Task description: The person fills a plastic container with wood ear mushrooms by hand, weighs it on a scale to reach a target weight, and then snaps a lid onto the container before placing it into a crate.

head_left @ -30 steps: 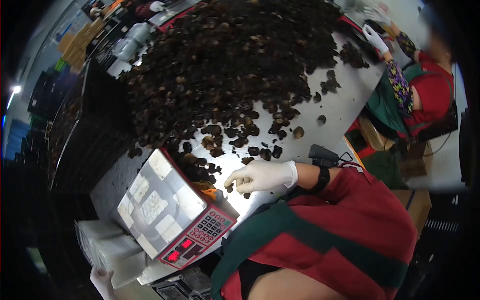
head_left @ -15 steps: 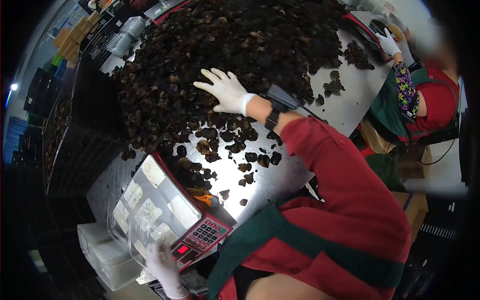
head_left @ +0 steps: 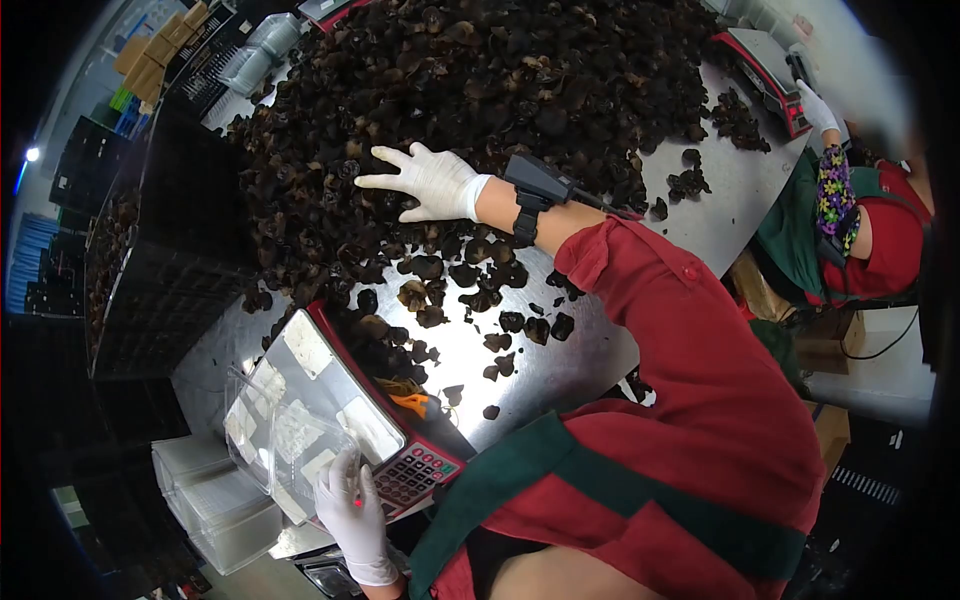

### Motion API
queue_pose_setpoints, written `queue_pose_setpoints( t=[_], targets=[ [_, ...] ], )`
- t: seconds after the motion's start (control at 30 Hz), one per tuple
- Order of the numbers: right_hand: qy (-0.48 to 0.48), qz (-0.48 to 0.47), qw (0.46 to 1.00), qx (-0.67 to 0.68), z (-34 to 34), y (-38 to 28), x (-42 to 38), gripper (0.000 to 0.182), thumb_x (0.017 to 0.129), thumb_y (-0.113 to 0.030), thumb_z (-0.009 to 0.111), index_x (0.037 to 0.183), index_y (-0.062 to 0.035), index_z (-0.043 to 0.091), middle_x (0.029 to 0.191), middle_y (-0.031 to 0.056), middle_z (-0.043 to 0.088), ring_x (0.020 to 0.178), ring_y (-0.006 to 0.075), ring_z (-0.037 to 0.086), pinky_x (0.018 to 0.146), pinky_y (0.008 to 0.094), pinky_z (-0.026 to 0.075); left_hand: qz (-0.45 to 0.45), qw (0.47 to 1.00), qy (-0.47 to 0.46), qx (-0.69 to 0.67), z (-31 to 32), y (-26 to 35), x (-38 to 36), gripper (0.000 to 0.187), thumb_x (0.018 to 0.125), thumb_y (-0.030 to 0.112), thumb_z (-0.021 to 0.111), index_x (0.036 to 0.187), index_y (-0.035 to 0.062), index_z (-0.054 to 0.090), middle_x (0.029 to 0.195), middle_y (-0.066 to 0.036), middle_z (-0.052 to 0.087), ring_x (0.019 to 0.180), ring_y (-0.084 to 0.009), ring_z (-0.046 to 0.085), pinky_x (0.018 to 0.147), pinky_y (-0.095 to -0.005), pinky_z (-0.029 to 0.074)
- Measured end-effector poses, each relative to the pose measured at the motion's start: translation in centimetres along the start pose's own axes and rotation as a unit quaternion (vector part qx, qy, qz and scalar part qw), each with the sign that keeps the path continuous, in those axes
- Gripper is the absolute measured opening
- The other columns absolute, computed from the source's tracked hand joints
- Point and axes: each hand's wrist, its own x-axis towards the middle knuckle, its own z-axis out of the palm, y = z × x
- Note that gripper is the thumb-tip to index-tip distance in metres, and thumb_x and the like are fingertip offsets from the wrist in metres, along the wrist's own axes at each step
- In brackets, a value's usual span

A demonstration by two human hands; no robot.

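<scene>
My left hand (head_left: 352,515), in a white glove, pinches the edge of a clear plastic clamshell box (head_left: 268,455) at the lower left. The box is tilted over the pan of a red and silver digital scale (head_left: 372,428), and my hand covers most of its display. Further up, my gloved right hand (head_left: 428,186) is spread palm down at the near side of a big heap of dark wood ear mushrooms (head_left: 520,75). Its fingers point left and nothing is visible in them.
Stacked clear boxes (head_left: 220,505) stand left of the scale. An orange-handled tool (head_left: 412,402) lies beside it. Black crates (head_left: 175,230) rise at the left edge. Loose pieces are scattered on the metal table (head_left: 590,345). A co-worker's gloved hand (head_left: 818,108) is at another scale (head_left: 765,80).
My left hand has shifted right and up with the clamshell box, now covering the scale's display. My right hand has slid left over the heap. The view has shifted slightly.
</scene>
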Motion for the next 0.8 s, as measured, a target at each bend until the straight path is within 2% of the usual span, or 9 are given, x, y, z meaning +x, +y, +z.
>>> queue_pose_setpoints(
  t=[0.13, 0.17, 0.23, 0.33, 0.43, 0.57, 0.63, 0.7, 0.8],
  targets=[
    [-0.039, 0.005, 0.999, 0.009, -0.2, -2.2, 1.2, 0.077, 0.084, -0.040, 0.073, 0.149, -0.0457, 0.032, 0.156, 0.0129, 0.031, 0.115, 0.0396, 0.056, 0.081, 0.0457, 0.061, -0.019, 1.000, -0.012, 0.019, -0.1, 0.4, -0.1, 0.035, 0.083, -0.001, 0.069, 0.117, 0.0057, 0.063, 0.099, -0.012, 0.063, 0.087, -0.0286, 0.061, 0.076, -0.0379, 0.049],
    [-0.012, 0.000, 1.000, -0.006, 0.7, -2.6, 1.4, 0.068, 0.085, -0.038, 0.072, 0.146, -0.0421, 0.041, 0.148, 0.0122, 0.040, 0.112, 0.0377, 0.058, 0.079, 0.0449, 0.061, -0.018, 1.000, -0.011, 0.020, -0.2, 0.6, 0.0, 0.035, 0.083, -0.001, 0.069, 0.117, 0.0057, 0.063, 0.099, -0.012, 0.063, 0.087, -0.0286, 0.061, 0.076, -0.0379, 0.049],
    [-0.005, 0.010, 1.000, -0.004, 1.9, -2.3, 2.5, 0.051, 0.084, -0.036, 0.072, 0.133, -0.0336, 0.056, 0.137, 0.0090, 0.049, 0.106, 0.0340, 0.060, 0.075, 0.0420, 0.061, -0.019, 0.999, -0.026, 0.000, -0.3, 0.8, -0.1, 0.038, 0.083, -0.001, 0.069, 0.120, 0.0050, 0.062, 0.104, -0.013, 0.063, 0.092, -0.0295, 0.061, 0.080, -0.0383, 0.050],
    [0.075, 0.073, 0.981, 0.165, 2.9, -0.5, 2.7, 0.020, 0.081, -0.026, 0.070, 0.100, -0.0217, 0.071, 0.107, 0.0081, 0.061, 0.100, 0.0305, 0.064, 0.082, 0.0433, 0.055, -0.037, 0.999, -0.006, -0.027, -0.7, 1.1, -0.7, 0.041, 0.084, -0.001, 0.068, 0.124, 0.0049, 0.061, 0.110, -0.015, 0.062, 0.100, -0.0313, 0.061, 0.085, -0.0391, 0.051],
    [0.139, 0.096, 0.952, 0.254, 2.8, 1.5, 2.8, 0.023, 0.078, -0.029, 0.073, 0.099, -0.0184, 0.073, 0.103, 0.0094, 0.066, 0.093, 0.0298, 0.067, 0.082, 0.0386, 0.054, -0.050, 0.998, 0.044, -0.005, -1.9, -0.2, -2.6, 0.042, 0.085, 0.000, 0.068, 0.126, 0.0035, 0.060, 0.116, -0.017, 0.061, 0.107, -0.0336, 0.060, 0.092, -0.0402, 0.049],
    [0.093, 0.161, 0.822, 0.539, 0.0, 2.9, 2.6, 0.027, 0.084, -0.024, 0.077, 0.102, -0.0049, 0.073, 0.093, 0.0041, 0.072, 0.084, 0.0137, 0.067, 0.077, 0.0290, 0.053, -0.104, 0.983, 0.147, 0.036, -3.0, -3.6, -5.3, 0.035, 0.094, 0.014, 0.063, 0.127, 0.0007, 0.059, 0.123, -0.018, 0.057, 0.116, -0.0342, 0.055, 0.101, -0.0440, 0.043],
    [0.035, 0.193, 0.626, 0.755, -0.5, 2.5, 2.1, 0.021, 0.090, -0.022, 0.073, 0.105, -0.0076, 0.070, 0.092, 0.0025, 0.071, 0.080, 0.0118, 0.067, 0.071, 0.0269, 0.055, -0.102, 0.980, 0.170, 0.027, -2.9, -5.2, -5.9, 0.035, 0.095, 0.015, 0.062, 0.127, 0.0001, 0.059, 0.125, -0.018, 0.056, 0.117, -0.0350, 0.054, 0.102, -0.0448, 0.042],
    [-0.033, 0.173, 0.482, 0.858, -1.9, 1.2, 1.0, 0.018, 0.095, -0.024, 0.068, 0.107, -0.0107, 0.067, 0.093, 0.0037, 0.071, 0.076, 0.0100, 0.067, 0.059, 0.0243, 0.054, -0.108, 0.973, 0.201, 0.026, -2.5, -5.8, -6.2, 0.035, 0.095, 0.015, 0.061, 0.126, -0.0007, 0.059, 0.127, -0.019, 0.056, 0.118, -0.0355, 0.054, 0.102, -0.0446, 0.042],
    [-0.148, 0.106, 0.338, 0.923, -2.5, -1.3, 0.2, 0.024, 0.099, -0.027, 0.060, 0.110, -0.0069, 0.066, 0.104, 0.0103, 0.069, 0.074, 0.0170, 0.065, 0.044, 0.0237, 0.048, -0.144, 0.971, 0.188, -0.044, -1.5, -5.6, -6.1, 0.035, 0.093, 0.010, 0.061, 0.126, -0.0012, 0.058, 0.129, -0.019, 0.056, 0.120, -0.0357, 0.054, 0.104, -0.0440, 0.040]
  ],
)
